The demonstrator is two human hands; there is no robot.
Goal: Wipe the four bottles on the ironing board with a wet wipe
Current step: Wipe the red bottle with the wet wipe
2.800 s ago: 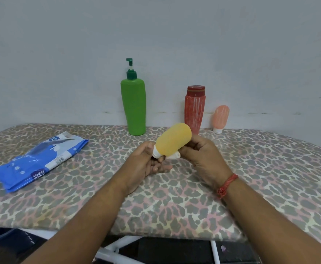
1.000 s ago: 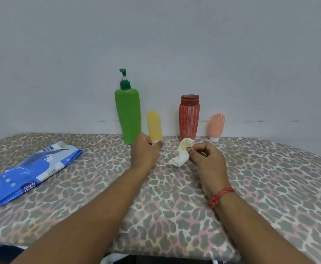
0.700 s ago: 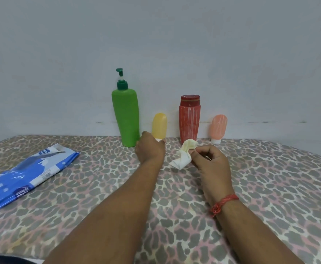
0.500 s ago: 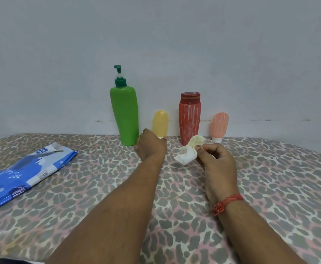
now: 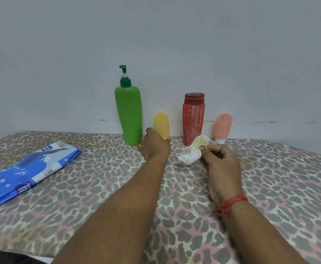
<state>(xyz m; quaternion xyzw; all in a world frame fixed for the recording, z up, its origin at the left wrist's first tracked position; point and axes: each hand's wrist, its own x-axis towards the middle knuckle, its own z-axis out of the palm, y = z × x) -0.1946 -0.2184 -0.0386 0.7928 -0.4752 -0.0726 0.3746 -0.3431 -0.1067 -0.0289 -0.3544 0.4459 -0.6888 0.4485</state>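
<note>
Along ironing board's (image 5: 270, 187) far edge, upright small yellow plastic bottle (image 5: 161, 126): left hand (image 5: 155, 147) at its base, grip hidden; right hand (image 5: 218, 164) pinches crumpled white wet wipe (image 5: 193, 152) just right.

Green bottle (image 5: 128, 115), yellow bottle (image 5: 161, 125), leopard-print ironing board (image 5: 98, 178).

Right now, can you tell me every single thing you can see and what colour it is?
green pump bottle: one, green, standing at the wall, leftmost in the row
yellow bottle: one, yellow, between the green and red ones, its base hidden behind the left hand
red bottle: one, red, right of the yellow one
peach bottle: one, peach with a white cap, cap down, rightmost
wet wipe: one, white, crumpled, in the right hand
wipes pack: one, blue and white, lying far left
ironing board: one, leopard-print cover
wall: pale grey
left hand: at the yellow bottle's base
right hand: pinching the wipe, red thread on its wrist
</note>
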